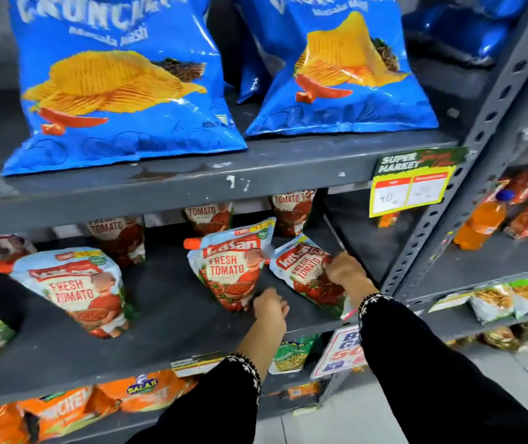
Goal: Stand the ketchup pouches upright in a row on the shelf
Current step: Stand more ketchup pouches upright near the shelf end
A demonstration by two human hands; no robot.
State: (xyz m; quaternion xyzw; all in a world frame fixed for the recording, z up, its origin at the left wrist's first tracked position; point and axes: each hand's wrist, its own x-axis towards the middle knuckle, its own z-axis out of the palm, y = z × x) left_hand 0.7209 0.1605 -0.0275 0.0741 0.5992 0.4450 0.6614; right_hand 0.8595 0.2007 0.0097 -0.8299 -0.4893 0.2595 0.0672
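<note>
Pouches of ketchup sit right at our fingertips on the grey shelf [166,315]. Our left hand [270,307] curls at the lower corner of the middle pouch [230,267], which stands upright with its orange cap above our knuckles; we cannot tell if the fingers pinch it. Our right hand [346,269] is closed on the tilted pouch [307,270] just beside it. Another pouch [77,290] stands well off to our left, with more behind.
</note>
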